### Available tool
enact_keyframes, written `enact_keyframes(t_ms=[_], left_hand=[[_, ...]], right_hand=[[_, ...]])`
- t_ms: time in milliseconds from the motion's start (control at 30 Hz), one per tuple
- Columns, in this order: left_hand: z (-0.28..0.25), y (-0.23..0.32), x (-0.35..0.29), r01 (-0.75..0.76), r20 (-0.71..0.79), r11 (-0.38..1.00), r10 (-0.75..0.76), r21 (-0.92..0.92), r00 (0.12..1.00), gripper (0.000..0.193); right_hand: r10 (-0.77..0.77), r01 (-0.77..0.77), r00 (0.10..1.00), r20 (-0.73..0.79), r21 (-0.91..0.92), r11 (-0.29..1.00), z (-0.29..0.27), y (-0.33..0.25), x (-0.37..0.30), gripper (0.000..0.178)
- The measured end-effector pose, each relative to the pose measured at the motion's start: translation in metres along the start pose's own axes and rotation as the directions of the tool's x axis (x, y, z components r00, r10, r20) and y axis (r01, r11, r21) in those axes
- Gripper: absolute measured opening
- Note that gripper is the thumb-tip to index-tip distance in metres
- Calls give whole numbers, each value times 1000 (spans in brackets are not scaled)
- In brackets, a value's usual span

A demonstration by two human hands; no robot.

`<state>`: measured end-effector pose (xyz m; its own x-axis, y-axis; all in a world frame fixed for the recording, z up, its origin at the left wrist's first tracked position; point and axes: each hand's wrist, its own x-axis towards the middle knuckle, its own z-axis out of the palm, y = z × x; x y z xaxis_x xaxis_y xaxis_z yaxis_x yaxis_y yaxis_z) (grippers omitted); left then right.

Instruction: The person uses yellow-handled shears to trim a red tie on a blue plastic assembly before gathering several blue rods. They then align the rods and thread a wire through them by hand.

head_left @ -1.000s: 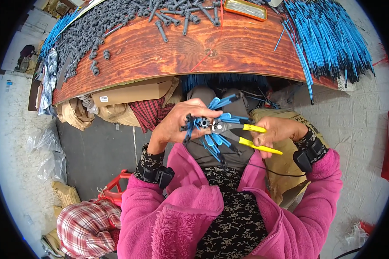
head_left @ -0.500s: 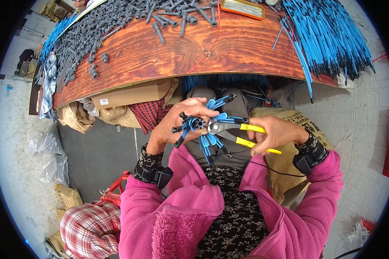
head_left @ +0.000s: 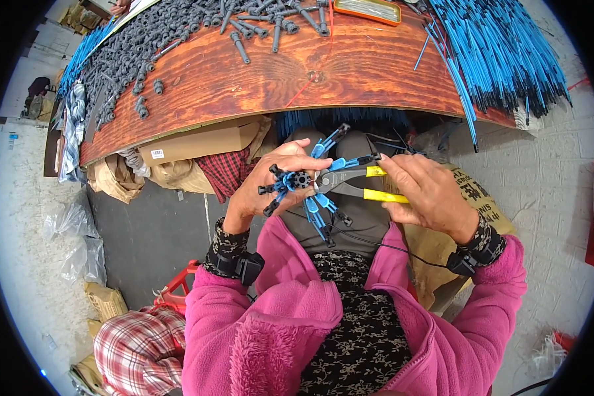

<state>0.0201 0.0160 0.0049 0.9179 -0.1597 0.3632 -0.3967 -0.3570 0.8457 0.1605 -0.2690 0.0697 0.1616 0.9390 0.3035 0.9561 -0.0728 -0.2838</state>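
Spoked blue-and-black hub assembly (head_left: 300, 181) sits over the lap, just below the table edge, pinched in the left hand (head_left: 270, 185) with thumb on top and fingers curled under; several blue rods (head_left: 320, 214) fan out from it, tips black. Right hand (head_left: 426, 191) is wrapped around the yellow handles of the pliers (head_left: 350, 185), handles squeezed near together, nose closed right at the hub's rim. Risks as judged: nose sits close to the left thumb, so a slip off the small black hub could nip skin; too hard a squeeze could crush or crack a spoke socket; twisting could pop a neighbouring rod loose and drop it to the floor. Room is tight: wooden table (head_left: 376, 72) overhangs just above, loose blue rods (head_left: 501, 53) jut past its edge at upper right, cardboard box (head_left: 201, 142) under it at left, cloth sack (head_left: 435, 244) beside the right knee. Freest direction looks toward the body, downward
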Motion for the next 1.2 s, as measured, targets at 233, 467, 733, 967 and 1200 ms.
enact_keyframes(t_ms=[233,467,733,967,1200], left_hand=[[-2,-1,1,-30,80,998,34,-49,996,43],[-2,5,2,3,39,995,1,-100,999,40],[-6,1,-1,-15,6,999,15,-39,1000,42],[-8,5,2,97,15,994,-98,50,995,44],[-11,5,-4,126,31,992,-126,1,992,47]], right_hand=[[-247,-884,464,851,425,-195,27,26,-6,41],[0,-841,539,842,539,35,27,28,-9,49],[259,-568,769,585,439,696,-6,-5,5,62],[97,-101,994,41,93,991,0,-7,0,57],[-31,-854,516,856,512,-86,6,31,0,33]])
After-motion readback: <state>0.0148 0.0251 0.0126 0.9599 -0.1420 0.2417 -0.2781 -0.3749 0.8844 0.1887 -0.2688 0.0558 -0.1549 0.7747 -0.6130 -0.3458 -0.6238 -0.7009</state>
